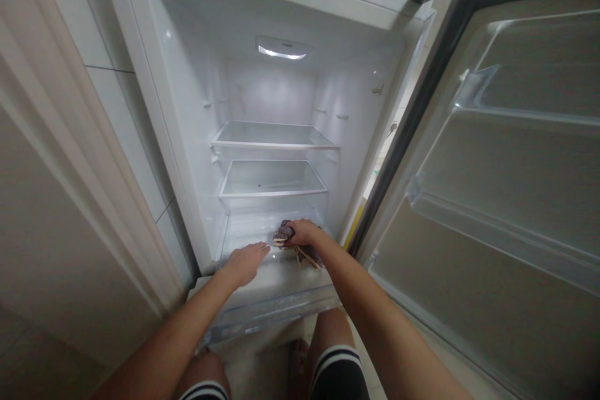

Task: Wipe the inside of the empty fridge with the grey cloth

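Two hands [274,247], one cloth [300,247], two glass shelves [274,144], one open fridge door [515,200].

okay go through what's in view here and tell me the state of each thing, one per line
Fridge door: swung open, its racks bare.
Light: on.
Shelves: in place, bare.
Drawer: pulled out.
Cloth: crumpled, gripped.
Right hand: shut on the cloth.
Left hand: open, flat on the ledge above the drawer.
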Available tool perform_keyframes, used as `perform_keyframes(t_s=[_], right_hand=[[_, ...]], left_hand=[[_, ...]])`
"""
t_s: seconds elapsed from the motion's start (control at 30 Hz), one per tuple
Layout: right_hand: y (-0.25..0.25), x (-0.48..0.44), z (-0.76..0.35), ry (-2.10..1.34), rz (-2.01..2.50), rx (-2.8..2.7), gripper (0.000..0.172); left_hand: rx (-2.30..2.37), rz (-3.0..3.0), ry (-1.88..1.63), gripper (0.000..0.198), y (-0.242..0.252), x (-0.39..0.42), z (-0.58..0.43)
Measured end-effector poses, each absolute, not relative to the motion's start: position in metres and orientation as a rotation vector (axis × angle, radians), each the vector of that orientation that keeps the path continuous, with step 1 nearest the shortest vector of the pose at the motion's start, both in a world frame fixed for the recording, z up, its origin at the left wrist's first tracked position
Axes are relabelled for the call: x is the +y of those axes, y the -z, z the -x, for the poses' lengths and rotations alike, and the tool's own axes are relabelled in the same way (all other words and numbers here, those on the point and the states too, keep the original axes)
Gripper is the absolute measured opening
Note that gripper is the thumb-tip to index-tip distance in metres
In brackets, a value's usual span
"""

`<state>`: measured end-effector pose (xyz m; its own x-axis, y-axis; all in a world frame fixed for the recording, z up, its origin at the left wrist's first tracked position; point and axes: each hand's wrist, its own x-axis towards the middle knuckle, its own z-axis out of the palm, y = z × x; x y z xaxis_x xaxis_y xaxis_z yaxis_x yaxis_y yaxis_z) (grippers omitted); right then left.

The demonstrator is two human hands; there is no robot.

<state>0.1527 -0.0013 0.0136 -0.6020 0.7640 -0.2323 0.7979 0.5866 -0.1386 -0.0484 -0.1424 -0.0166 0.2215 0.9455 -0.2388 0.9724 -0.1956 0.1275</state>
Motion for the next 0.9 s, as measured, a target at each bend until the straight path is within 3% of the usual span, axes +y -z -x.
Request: perform_keyframes(t_s=[0.17,0.3,0.5,0.63,0.73,0.9], right_hand=[[-0.015,-0.008,-0.149,0.334,-1.346,2.666,0.059],[-0.015,-0.015,-0.143,0.312,-1.405,2.650,0.061],[-0.014,-0.016,-0.133,0.308,-1.548,2.574,0.071],[-0.015,-0.030,-0.106,0.298,-1.620,2.566,0.064],[-0.009,-0.054,-0.077,0.351,-1.416,2.707,0.063],[0.015,-0.080,-0.052,0.489,-0.594,2.963,0.052]], left_hand=[[1.745,-2.215,0.155,0.074,0.007,-0.136,0.049],[1.645,-2.216,0.106,0.046,-0.016,-0.156,0.041],[1.716,-2.196,0.078,0.058,-0.018,-0.237,0.012],[1.892,-2.244,0.210,0.040,-0.006,-0.251,0.005],[1.891,-2.247,0.200,0.035,-0.004,-0.245,0.006],[1.901,-2.260,0.155,0.038,0.000,-0.245,0.005]])
